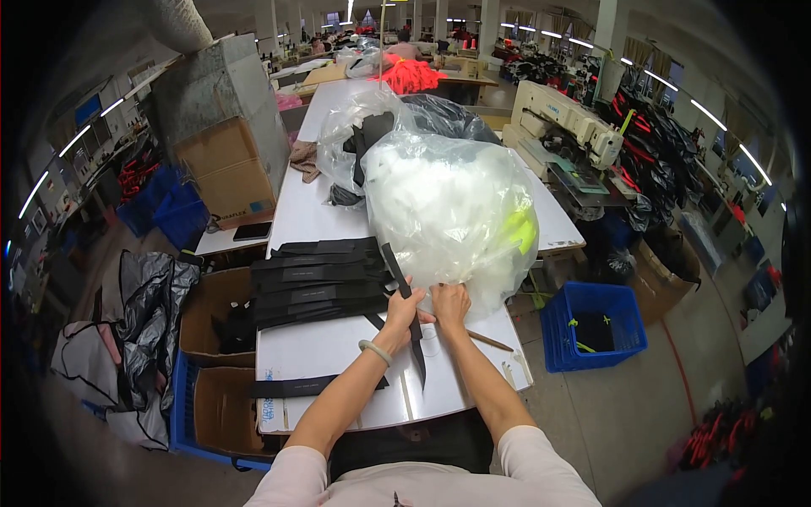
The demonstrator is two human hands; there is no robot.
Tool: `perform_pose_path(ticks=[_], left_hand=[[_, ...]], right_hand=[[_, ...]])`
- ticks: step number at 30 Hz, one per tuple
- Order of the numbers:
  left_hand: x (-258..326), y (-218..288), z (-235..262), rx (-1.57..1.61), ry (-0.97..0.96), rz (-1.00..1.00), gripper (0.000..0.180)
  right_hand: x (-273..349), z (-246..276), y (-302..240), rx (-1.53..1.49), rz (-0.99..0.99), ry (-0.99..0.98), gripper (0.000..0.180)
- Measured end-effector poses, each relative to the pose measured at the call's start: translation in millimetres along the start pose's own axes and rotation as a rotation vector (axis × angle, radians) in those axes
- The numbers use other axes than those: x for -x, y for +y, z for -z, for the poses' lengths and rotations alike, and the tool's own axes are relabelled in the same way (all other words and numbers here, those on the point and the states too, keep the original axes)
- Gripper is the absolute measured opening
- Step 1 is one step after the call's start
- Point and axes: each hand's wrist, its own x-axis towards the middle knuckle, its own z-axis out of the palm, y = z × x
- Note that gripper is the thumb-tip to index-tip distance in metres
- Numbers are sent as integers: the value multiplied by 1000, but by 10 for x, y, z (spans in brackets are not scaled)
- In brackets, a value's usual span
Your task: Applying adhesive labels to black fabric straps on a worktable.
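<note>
My left hand [403,314] is closed around a long black fabric strip [397,270], whose ends stick out above and below the fist. Close beside it, my right hand [450,304] is curled at the lower edge of a large clear plastic bag [448,194]; what its fingers pinch is hidden. White stuff and a neon yellow patch show through the bag. Left of my hands lies a stack of similar black strips [317,283]. One single black strip [296,387] lies nearer the table's front edge. By my right wrist rests a slim brown pointed stick [490,340].
The white table [338,414] runs away from me. Cardboard boxes [221,406] stand at its left, a blue crate [596,325] on the floor at its right. Behind are a sewing machine [566,122], a red fabric heap [410,74] and a dark phone [253,231].
</note>
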Motion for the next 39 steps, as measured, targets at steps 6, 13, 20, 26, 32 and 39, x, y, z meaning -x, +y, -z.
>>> perform_pose_path(ticks=[6,13,20,26,32,39], left_hand=[[-19,49,31,-22,8,6,71],[-9,1,70,-22,-12,8,70],[-56,-45,44,-25,0,3,67],[-56,60,-16,-4,48,6,68],[295,37,94,168,-8,31,42],[944,105,-18,111,-194,-120,16]], right_hand=[[29,-50,-187,-50,-204,78,23],[68,-101,-149,-9,-121,64,24],[130,-14,-36,-159,60,233,9],[179,380,-115,-563,-235,344,8],[632,1068,-159,-1319,-764,-71,19],[760,1567,-392,-1317,-615,-374,17]])
